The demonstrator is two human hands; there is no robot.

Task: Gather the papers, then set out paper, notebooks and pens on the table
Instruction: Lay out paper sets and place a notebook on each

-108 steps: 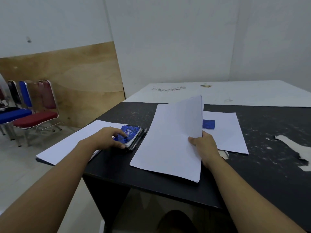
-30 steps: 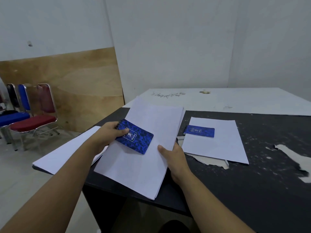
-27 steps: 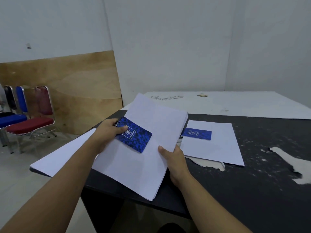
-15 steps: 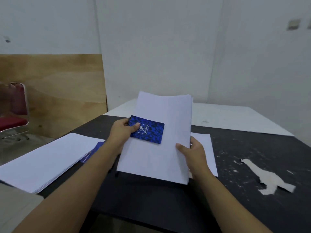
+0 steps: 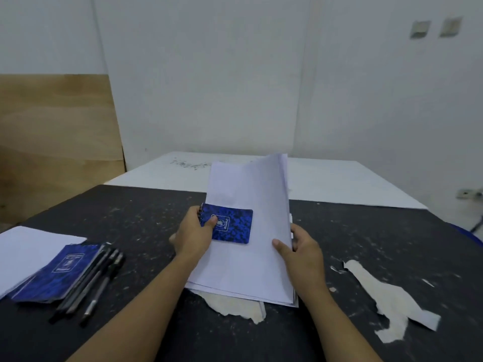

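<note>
Blue spare notebooks (image 5: 56, 273) and pens (image 5: 91, 280) lie at your left while your right hand (image 5: 303, 254) grips the paper stack (image 5: 248, 262) by its edge and your left hand (image 5: 193, 236) pinches one notebook (image 5: 232, 228) onto it over the black table (image 5: 130, 212); setting-out looks underway, and next both need lowering flat.
</note>
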